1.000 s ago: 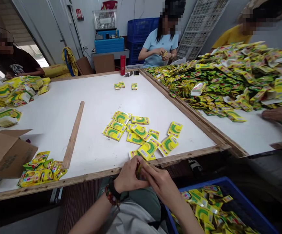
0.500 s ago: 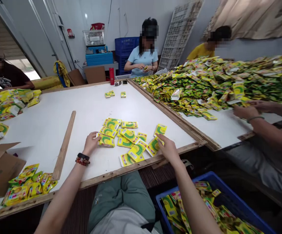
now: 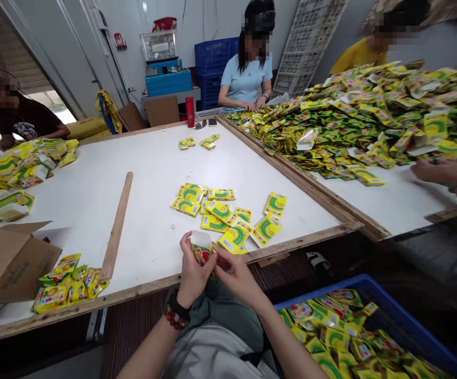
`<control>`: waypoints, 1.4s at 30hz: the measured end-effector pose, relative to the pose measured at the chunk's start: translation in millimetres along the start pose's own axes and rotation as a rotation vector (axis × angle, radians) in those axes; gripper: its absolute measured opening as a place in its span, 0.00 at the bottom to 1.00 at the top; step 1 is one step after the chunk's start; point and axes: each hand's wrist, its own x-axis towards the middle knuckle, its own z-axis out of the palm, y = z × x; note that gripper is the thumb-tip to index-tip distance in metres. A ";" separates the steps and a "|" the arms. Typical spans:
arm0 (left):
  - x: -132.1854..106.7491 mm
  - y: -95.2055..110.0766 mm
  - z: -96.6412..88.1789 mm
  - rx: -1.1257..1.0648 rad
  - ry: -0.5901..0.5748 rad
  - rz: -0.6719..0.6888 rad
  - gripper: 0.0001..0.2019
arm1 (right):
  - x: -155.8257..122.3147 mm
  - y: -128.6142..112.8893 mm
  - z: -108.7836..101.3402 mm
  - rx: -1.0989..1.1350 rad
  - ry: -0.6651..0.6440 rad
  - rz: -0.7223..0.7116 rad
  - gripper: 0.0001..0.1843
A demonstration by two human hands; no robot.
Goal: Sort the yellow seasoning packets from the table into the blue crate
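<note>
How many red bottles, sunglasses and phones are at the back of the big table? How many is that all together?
Red flask: 1
Sunglasses: 1
Phone: 1
Total: 3

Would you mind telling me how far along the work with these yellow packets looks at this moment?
Already done, it seems: many packets lie in the blue crate. In hand: the left hand and right hand hold one packet with a white end. Left: loose packets on the white table, and a large heap on the next table.
</note>
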 end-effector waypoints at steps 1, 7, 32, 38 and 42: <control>-6.0 -5.0 4.9 0.021 0.020 0.008 0.32 | -3.7 1.7 -3.9 0.070 0.023 0.024 0.24; -22.8 -21.9 23.4 0.185 0.143 0.306 0.30 | 0.2 -4.2 2.9 0.289 0.124 0.208 0.21; -10.7 -25.9 14.3 0.443 -0.022 0.292 0.12 | -1.5 -13.0 -1.1 -0.349 -0.010 -0.260 0.22; -17.3 -37.2 15.3 0.503 0.005 0.474 0.21 | -8.7 -19.4 5.0 -0.156 0.124 -0.037 0.17; -16.9 -34.7 15.7 0.507 0.041 0.533 0.15 | -6.5 -27.2 9.2 -0.234 0.157 -0.110 0.14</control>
